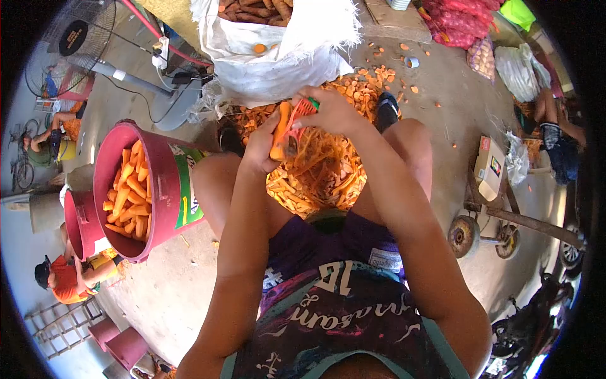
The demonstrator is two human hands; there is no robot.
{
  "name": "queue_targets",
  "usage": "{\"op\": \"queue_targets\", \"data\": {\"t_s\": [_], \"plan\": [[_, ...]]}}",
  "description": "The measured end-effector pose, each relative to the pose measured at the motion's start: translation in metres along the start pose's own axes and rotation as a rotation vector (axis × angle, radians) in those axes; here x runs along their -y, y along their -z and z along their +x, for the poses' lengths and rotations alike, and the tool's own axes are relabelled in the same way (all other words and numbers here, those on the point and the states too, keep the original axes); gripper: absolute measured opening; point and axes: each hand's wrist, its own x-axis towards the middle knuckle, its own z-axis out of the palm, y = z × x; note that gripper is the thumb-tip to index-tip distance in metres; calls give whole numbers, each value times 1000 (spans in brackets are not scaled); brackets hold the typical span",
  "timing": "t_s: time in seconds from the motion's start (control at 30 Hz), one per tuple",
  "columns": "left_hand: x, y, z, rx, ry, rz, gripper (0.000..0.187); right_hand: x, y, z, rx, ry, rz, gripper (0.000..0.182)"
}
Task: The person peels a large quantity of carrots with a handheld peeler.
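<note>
In front of me, my left hand is closed around an orange carrot held nearly upright. My right hand grips a red peeler with a bit of green at its end, right against the carrot's side. Below both hands, between my knees, lies a heap of carrot peelings and pieces. Beyond the hands stands a white woven sack with unpeeled carrots at its open top.
At my left a tilted pink bucket holds peeled carrots. A fan stands behind it. Carrot slices litter the floor ahead. On the right are a wheeled cart and red net sacks. Other people sit farther off.
</note>
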Motion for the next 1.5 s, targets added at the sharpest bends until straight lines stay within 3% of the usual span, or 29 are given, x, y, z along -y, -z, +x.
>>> {"op": "queue_targets", "data": {"t_s": [0.03, 0.1, 0.27, 0.33, 0.37, 0.43, 0.5, 0.53, 0.63, 0.7, 0.8, 0.9, 0.97, 1.0, 1.07, 1.13, 1.17, 1.37, 1.43, 1.5], "plan": [[-1, -6, -2, 4, 5, 3, 37, -2, 8, 4, -7, -4, 0, 52], [-2, -18, -12, -111, 14, 184, 39, -7, 27, 10, -24, -218, -5, 64], [-7, -10, -22, -73, 85, 212, 40, -54, 37, 27, -114, -271, 73, 57], [-7, -12, -23, -75, 114, 217, 40, -50, 33, 28, -151, -327, 47, 43], [-4, -16, -20, -195, 79, 180, 41, -47, 28, 26, -147, -325, 48, 43], [-3, 3, -7, -320, 30, 132, 42, -28, 16, 17, -9, -222, 72, 62], [12, 64, 18, 85, 41, -9, 42, -2, -3, 1, 30, -102, -14, 64], [8, 19, 8, -169, 17, -17, 39, 5, -8, -3, 56, 11, -97, 67], [6, -16, 0, -182, -42, -109, 38, 11, -3, -6, 79, -88, 56, 59], [0, -17, -5, -119, 21, -44, 40, -1, 5, 0, 27, 12, 43, 54], [0, -18, -12, -142, -2, 95, 40, -22, 26, 13, -63, -266, -7, 57], [-6, -19, -20, -107, 52, 187, 39, -42, 38, 23, -128, -339, -43, 56], [-9, 15, -16, 148, 114, 128, 39, -31, 39, 20, -126, -319, -6, 55], [-9, 3, -18, 142, 110, 125, 39, -24, 36, 17, -120, -298, 30, 55], [-11, -35, -23, -330, -32, 71, 40, -8, 21, 10, -29, -215, 36, 52], [-4, -16, -7, -261, -73, -20, 40, 16, 2, -4, 60, -16, -10, 50], [2, -5, 1, -186, -106, -106, 40, 20, -2, -5, 59, -16, -10, 50], [0, -17, -7, -187, 40, 99, 39, -11, 16, 7, 14, -67, 48, 50], [-1, -24, -13, -234, 43, 178, 38, -15, 38, 13, -54, -294, -43, 61], [-1, -25, -18, -230, 55, 179, 36, -18, 44, 16, -95, -310, -79, 61]]}}
